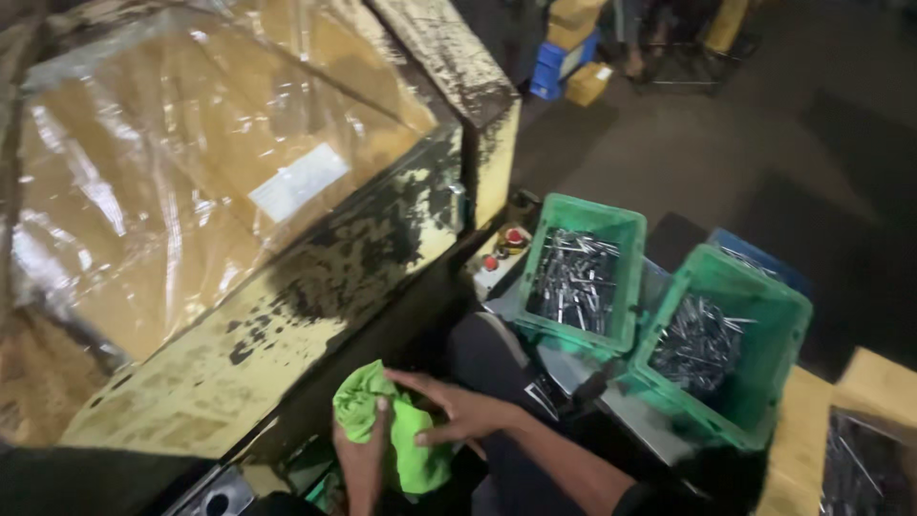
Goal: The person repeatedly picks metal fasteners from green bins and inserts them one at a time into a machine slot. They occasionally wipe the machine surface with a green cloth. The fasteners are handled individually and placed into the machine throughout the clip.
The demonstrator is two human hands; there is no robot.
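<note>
Cloth: bright green cloth (pixel 396 435), bunched up, bottom centre of frame, held between both hands over the person's dark-clothed lap.
Right hand: right hand (pixel 457 413) comes in from lower right, lies across the cloth's right side; fingers spread & curled over the fabric, thumb underneath, gripping it.
Left hand: left hand (pixel 361 463) rises from bottom edge, just left of centre; fingers closed round the cloth's lower left part, fingertips pressed into the folds.
Hands rel.: close together, both touching the cloth; can't tell if they touch each other.
Machine: big yellow machine (pixel 315 287), paint worn w/ black patches, fills left half of frame; slanted top under clear plastic sheet (pixel 191 162) w/ brown board beneath & a pale label approx. centre-left.
Buttons: small control box w/ red buttons (pixel 506 244), centre of frame, at the machine's right lower corner.
Crate 1: green crate (pixel 626 229), centre right, full of small shiny metal parts (pixel 573 277).
Crate 2: second green crate (pixel 764 296), right of the first, tilted, also holds metal parts; a blue bin edge (pixel 755 250) shows behind it.
Far right bottom: cardboard box (pixel 879 382) w/ more metal pieces, partly cut off.
Top centre: blue and yellow boxes (pixel 568 53) on dark floor (pixel 726 143), well apart from hands.
</note>
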